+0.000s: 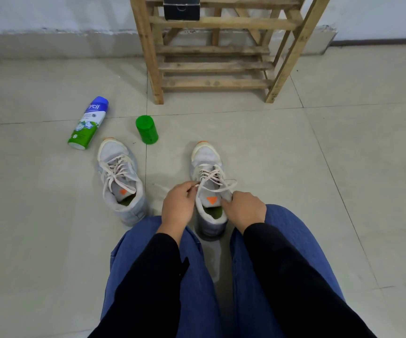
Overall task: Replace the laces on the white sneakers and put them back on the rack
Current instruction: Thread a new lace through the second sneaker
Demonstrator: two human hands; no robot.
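Two white sneakers with orange toe tips stand on the tiled floor, toes pointing away from me. The left sneaker [120, 176] is laced and stands alone. The right sneaker [207, 157] sits between my knees, its cream lace [218, 178] loosely threaded. My left hand [177, 208] pinches one end of that lace at the shoe's left side. My right hand [244, 211] grips the lace at the right side of the shoe's opening, its fingers curled. The wooden rack [215, 51] stands straight ahead against the wall.
A blue, white and green spray can [88, 123] lies on its side on the floor at the left. A green cap [146, 130] lies near it. A black box [182, 8] sits on an upper rack shelf. My legs in blue trousers [292, 252] fill the foreground.
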